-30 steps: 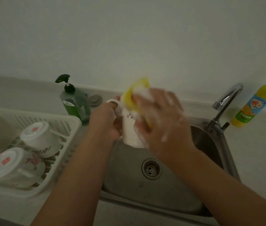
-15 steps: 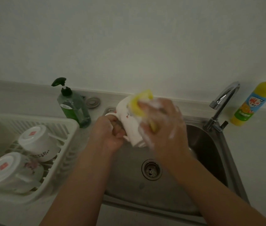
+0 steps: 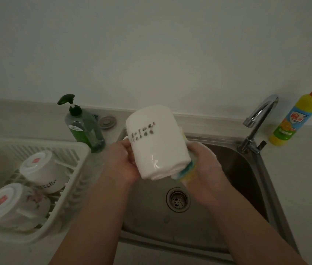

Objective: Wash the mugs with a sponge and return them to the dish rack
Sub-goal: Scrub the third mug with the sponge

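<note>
White mug (image 3: 155, 144) held tilted over a steel sink (image 3: 246, 180), a sponge (image 3: 187, 172) pressed against it.
The left hand (image 3: 121, 163) grasps the mug at its handle side. The soapy right hand (image 3: 206, 169) clasps the yellow sponge to the mug's lower right edge. On the worktop (image 3: 304, 169), a white dish rack (image 3: 78, 150) at left holds upturned mugs (image 3: 42, 170). A green soap pump (image 3: 86, 129) stands behind it, with a tap (image 3: 256, 119) and a yellow bottle (image 3: 296, 119) at right.
</note>
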### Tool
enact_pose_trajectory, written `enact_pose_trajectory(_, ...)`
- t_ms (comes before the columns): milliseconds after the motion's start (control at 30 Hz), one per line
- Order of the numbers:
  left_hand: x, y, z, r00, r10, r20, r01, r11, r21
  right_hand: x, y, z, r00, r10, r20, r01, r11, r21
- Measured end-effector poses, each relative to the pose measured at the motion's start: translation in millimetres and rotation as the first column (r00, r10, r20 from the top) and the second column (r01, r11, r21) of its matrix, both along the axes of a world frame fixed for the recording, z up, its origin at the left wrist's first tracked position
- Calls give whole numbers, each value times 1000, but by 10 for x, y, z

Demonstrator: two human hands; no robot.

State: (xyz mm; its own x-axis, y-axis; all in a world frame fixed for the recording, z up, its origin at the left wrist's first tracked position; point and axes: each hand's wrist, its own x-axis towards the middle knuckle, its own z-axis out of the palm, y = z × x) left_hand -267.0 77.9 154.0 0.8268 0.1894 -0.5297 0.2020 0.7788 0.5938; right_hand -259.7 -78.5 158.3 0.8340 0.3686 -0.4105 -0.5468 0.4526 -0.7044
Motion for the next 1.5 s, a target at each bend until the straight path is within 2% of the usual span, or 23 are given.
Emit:
enact_pose_trajectory(67, -35, -24, 28, 994, -90, 58, 89, 996, 26, -45, -1, -22, 996, 73, 44, -73, 997, 2)
enact_pose_trajectory(133, -55, -106, 52, 996, -79, 28, 74, 985, 158, -70, -15, -49, 995, 77, 57, -78, 997, 2)
enact_pose_trajectory(167, -44, -126, 49, 997, -72, 21, 67, 982, 176, -75, -25, -61, 996, 71, 48, -71, 997, 0)
enact_pose_trajectory(300, 48, -150, 49, 996, -58, -69, 72, 975, 211, -89, -74, -101, 998, 62, -4, -62, 998, -8)
enact_pose_trajectory(467, 104, -241, 31, 988, -137, -78, 150, 966, 210, -38, -161, -117, 1000, 9, 4, -9, 1000, -4)
enact_pose_trajectory(700, 230, -407, -20, 977, -116, -178, 171, 926, 337, 65, -290, -243, 988, -6, -155, 25, 992, 121)
enact_pose_trajectory(800, 262, -477, -16, 977, -161, -137, 203, 896, 394, 101, -328, -291, 985, 4, -170, 28, 983, 184)
enact_pose_trajectory(900, 286, -566, -8, 986, -116, -118, 162, 823, 544, 125, -369, -314, 985, -14, -169, 49, 978, 202)
enact_pose_trajectory(967, 286, -654, 41, 991, -109, -78, 133, 723, 678, 142, -383, -322, 986, -13, -169, 47, 980, 196)
enact_pose_trajectory(1000, 284, -684, 62, 993, -99, -57, 107, 643, 758, 150, -389, -329, 986, -16, -169, 48, 981, 189)
enact_pose_trajectory(1067, 267, -740, 112, 1000, -26, 17, 2, 608, 794, 158, -397, -332, 986, -26, -167, 53, 985, 163)
enact_pose_trajectory(1133, 215, -794, 136, 998, -29, 57, -30, 579, 814, 160, -398, -294, 991, -52, -126, 67, 991, 114)
enact_pose_trajectory(1200, 172, -837, 93, 995, -94, 33, 27, 571, 820, 173, -396, -250, 993, -98, -63, 101, 994, 42)
enact_pose_trajectory(1333, 158, -808, 7, 983, -181, -29, 135, 610, 781, 178, -396, -159, 981, -176, 87, 184, 978, -100)
enact_pose_trajectory(1400, 155, -778, -2, 980, -199, -3, 135, 656, 742, 159, -390, -131, 956, -198, 217, 236, 958, -166)
enact_pose_trajectory(1500, 145, -729, -14, 952, -271, 141, 144, 804, 577, 105, -386, -53, 869, -255, 424, 393, 876, -280)
